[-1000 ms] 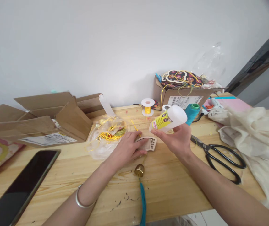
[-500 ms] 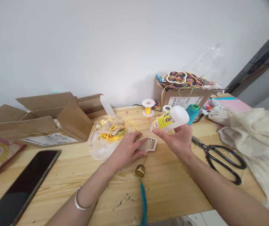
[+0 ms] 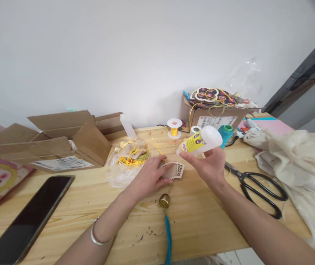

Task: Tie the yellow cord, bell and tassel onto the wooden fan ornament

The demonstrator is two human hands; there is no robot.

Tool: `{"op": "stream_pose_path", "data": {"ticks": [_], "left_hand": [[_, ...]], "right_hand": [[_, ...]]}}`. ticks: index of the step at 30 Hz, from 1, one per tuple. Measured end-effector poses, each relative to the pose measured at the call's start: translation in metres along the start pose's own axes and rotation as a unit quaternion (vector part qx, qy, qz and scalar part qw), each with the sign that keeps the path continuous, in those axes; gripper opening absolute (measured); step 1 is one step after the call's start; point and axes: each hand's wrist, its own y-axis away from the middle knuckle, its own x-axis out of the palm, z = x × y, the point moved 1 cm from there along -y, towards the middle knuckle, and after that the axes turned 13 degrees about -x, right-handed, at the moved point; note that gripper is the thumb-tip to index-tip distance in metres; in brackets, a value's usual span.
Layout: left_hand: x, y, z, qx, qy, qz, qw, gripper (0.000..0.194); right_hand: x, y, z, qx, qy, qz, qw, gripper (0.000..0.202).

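Note:
My right hand [image 3: 211, 167] is wrapped round a white plastic bottle [image 3: 211, 138] with a yellow label. The bottle is tilted, its narrower end toward the lower left, raised above the table. My left hand [image 3: 153, 175] holds a pale openwork plaque [image 3: 179, 170] against the tabletop, thumb by its near edge and fingers across it. Part of the plaque is hidden under the fingers. Just below lies a small brass bell [image 3: 164, 201], with a teal tassel [image 3: 168, 235] running toward me. Beyond my left fingers, a yellow cord [image 3: 159, 149] reaches away.
Left: a plastic bag of yellow cords [image 3: 130, 158], an open cardboard box [image 3: 88, 143] and a phone [image 3: 29, 217]. Behind: a spool of yellow thread [image 3: 174, 129], a teal thread cone [image 3: 225, 134] and a filled box [image 3: 218, 119]. Right: black-handled scissors [image 3: 257, 180] and cream cloth [image 3: 290, 158].
The view has shifted slightly, so the boxes and phone appear a little further right. Both hands keep nearly the same pose, with the bottle still raised and tilted.

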Motion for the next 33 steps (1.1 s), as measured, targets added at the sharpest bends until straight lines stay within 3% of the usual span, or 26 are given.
{"op": "stream_pose_path", "data": {"ticks": [3,7,10,13,15,17,24,29,33], "left_hand": [[-0.009,0.003,-0.002,-0.016,0.045,-0.040,0.998,0.034],[-0.032,0.007,0.005,-0.050,0.094,-0.153,0.982,0.022],[-0.057,0.014,0.021,-0.104,0.111,-0.248,0.957,0.016],[-0.080,0.028,0.041,-0.201,0.130,-0.329,0.913,0.019],[-0.089,0.040,0.054,-0.275,0.135,-0.309,0.900,0.027],[-0.091,0.050,0.064,-0.329,0.141,-0.248,0.900,0.031],[-0.076,0.057,0.075,-0.360,0.100,-0.091,0.923,0.029],[-0.075,0.057,0.076,-0.396,0.027,-0.067,0.915,0.025],[-0.067,0.053,0.074,-0.357,0.035,-0.067,0.931,0.027]], "right_hand": [[0.001,0.001,0.001,0.027,-0.044,-0.014,0.999,0.027],[0.007,0.006,0.002,0.057,-0.102,-0.011,0.993,0.025],[0.011,0.011,0.001,0.065,-0.112,0.003,0.992,0.025],[0.011,0.014,0.000,0.057,-0.099,0.000,0.993,0.026],[0.010,0.014,-0.001,0.058,-0.100,-0.013,0.993,0.027],[0.008,0.012,-0.002,0.060,-0.104,-0.025,0.992,0.029],[0.009,0.011,-0.004,0.070,-0.126,-0.042,0.989,0.030],[0.009,0.013,-0.004,0.081,-0.124,-0.041,0.988,0.030],[0.009,0.013,-0.003,0.072,-0.124,-0.036,0.989,0.028]]}}
